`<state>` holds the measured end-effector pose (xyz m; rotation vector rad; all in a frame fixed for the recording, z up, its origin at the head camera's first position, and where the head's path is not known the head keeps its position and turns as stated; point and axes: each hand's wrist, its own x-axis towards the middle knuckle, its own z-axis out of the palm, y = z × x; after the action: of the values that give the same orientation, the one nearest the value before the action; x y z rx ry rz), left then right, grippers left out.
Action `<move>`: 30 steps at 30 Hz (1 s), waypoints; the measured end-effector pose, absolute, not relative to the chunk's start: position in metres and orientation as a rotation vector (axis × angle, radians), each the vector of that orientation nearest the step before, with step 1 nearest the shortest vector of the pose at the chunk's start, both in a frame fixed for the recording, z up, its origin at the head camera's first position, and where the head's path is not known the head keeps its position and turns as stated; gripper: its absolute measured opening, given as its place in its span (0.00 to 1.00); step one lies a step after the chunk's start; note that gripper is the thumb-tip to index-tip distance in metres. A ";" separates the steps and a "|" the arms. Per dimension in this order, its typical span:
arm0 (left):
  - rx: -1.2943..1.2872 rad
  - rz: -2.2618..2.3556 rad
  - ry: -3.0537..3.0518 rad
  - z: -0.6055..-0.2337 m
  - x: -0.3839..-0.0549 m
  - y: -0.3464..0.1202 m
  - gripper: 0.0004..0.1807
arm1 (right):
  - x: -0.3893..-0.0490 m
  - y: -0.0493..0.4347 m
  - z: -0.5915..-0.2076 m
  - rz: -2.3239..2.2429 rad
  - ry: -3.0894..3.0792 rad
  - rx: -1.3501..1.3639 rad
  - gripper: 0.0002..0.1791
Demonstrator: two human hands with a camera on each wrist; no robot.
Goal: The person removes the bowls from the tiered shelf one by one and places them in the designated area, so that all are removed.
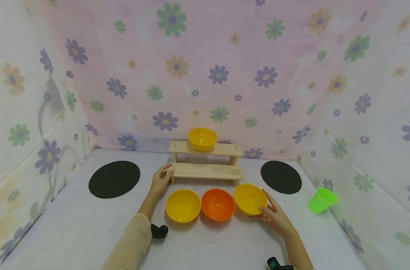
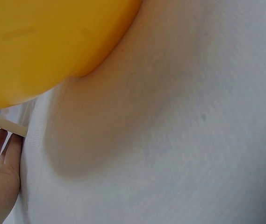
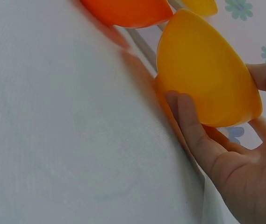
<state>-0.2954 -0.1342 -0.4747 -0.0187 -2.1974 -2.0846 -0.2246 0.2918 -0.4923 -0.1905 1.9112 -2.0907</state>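
Observation:
My right hand [image 1: 276, 219] grips the right-hand yellow bowl [image 1: 250, 199] by its side, fingers and thumb spread round it. In the right wrist view the fingers [image 3: 196, 126] press against this bowl's outer wall; whether it is off the table I cannot tell. My left hand [image 1: 161, 182] holds the left end of the lower board of a two-step wooden shelf [image 1: 206, 171]. An orange bowl [image 1: 218, 204] sits in the middle of the front row, and another yellow bowl [image 1: 183, 206] to its left. A third yellow bowl [image 1: 202, 138] stands on the upper step.
On the white table lie two black discs, a left one [image 1: 114, 179] and a right one [image 1: 281, 177]. A bright green cup [image 1: 322, 200] leans at the far right, by the wall. Flowered cloth [image 1: 205, 56] closes in the back and both sides.

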 end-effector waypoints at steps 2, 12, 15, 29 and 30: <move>-0.011 -2.084 -2.199 -0.474 -0.296 -0.134 0.24 | -0.224 0.293 -0.493 -2.096 1.901 -0.198 0.42; -0.011 -2.080 -2.202 -0.475 -0.296 -0.134 0.23 | -0.224 0.293 -0.495 -2.090 1.871 -0.193 0.44; -0.013 -2.083 -2.197 -0.475 -0.296 -0.134 0.23 | -0.224 0.294 -0.497 -2.078 1.873 -0.192 0.44; -0.017 -2.103 -2.171 -0.477 -0.297 -0.134 0.23 | -0.223 0.295 -0.495 -2.015 1.943 -0.118 0.43; -0.017 -2.109 -2.166 -0.478 -0.297 -0.134 0.23 | -0.223 0.295 -0.495 -1.997 1.975 -0.111 0.42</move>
<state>-0.2973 -0.1339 -0.4776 -0.0170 -2.1660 -2.1090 -0.2232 0.2952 -0.4948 -0.1114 1.9746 -1.9974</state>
